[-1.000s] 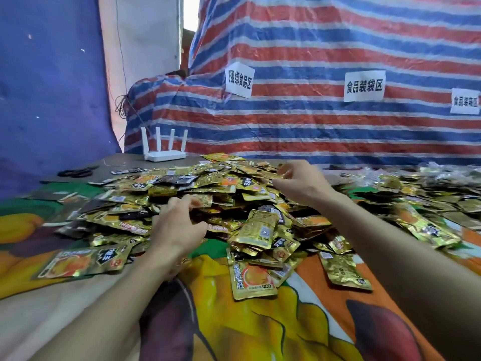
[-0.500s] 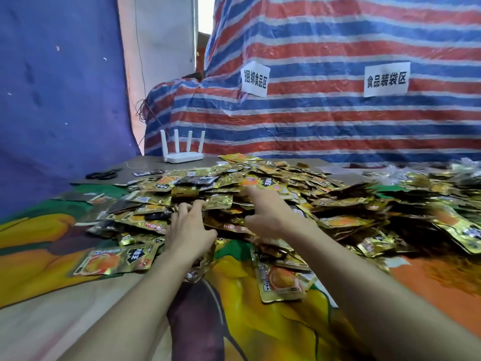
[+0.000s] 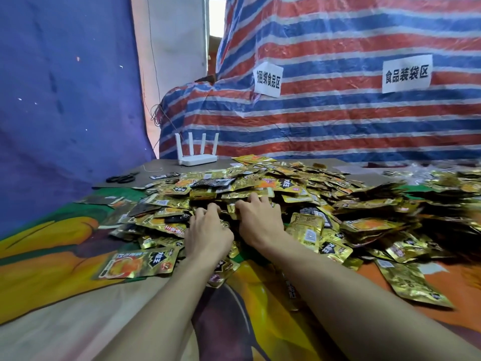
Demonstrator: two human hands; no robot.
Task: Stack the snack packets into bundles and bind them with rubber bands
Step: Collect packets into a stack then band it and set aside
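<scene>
The left hand and right hand rest in the snack packets at centre; the curled fingers are half hidden, grip unclear. A router and scissors lie behind, centre-left.

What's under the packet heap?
A printed orange, yellow and green cloth shows at the near edge of the packet heap, a grey board at its far left edge. Whatever lies under the middle is covered by packets.

On the striped tarp hang two white paper signs. The left sign reads 捆绑食品区. The right sign reads 食品装袋区. Below the tarp, print on the snack packets is too blurred to read.
</scene>
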